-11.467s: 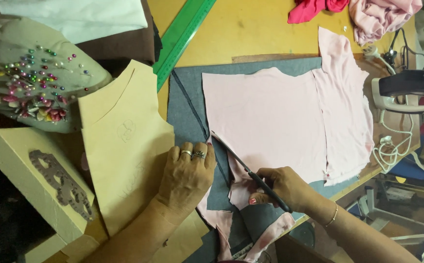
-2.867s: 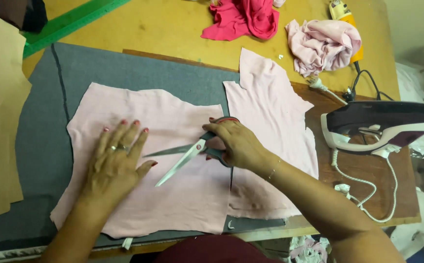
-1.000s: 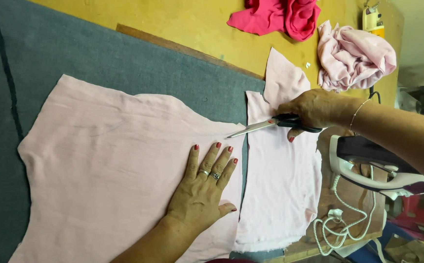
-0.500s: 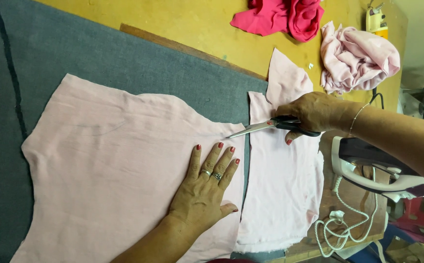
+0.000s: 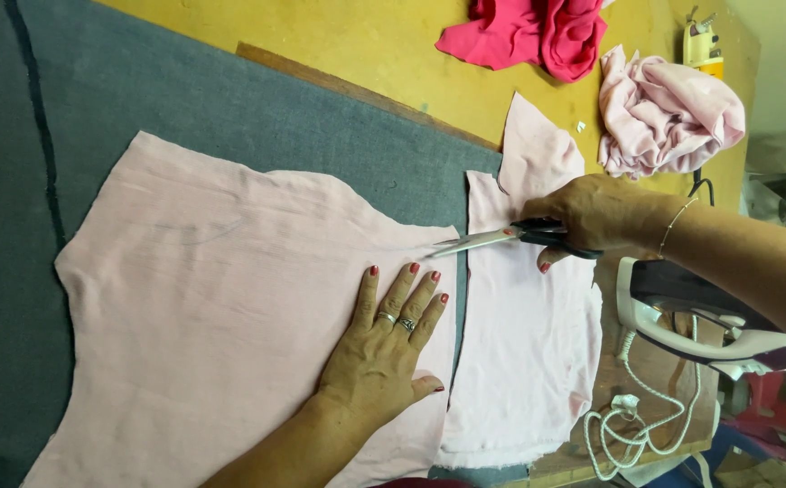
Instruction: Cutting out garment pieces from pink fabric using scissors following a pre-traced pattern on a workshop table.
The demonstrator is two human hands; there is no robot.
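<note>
the left hand lies flat, fingers spread, on the large piece of pale pink fabric, close to its right edge. the open palm grips nothing; it presses the cloth against the grey mat, which likely keeps the thin material from sliding or bunching beside the cut line.

the right hand is closed around the black handles of the scissors. the blades point left, toward the gap between the large piece and the narrower pink piece to its right. the tips sit at the upper end of that gap, just above the left fingertips. the blades look nearly closed. the two hands are apart, one on each side of the cut.

a steam iron rests at the right table edge, with its white cord coiled below it. a crumpled pink cloth and a bright magenta cloth lie on the yellow tabletop, well apart from the cutting area.
</note>
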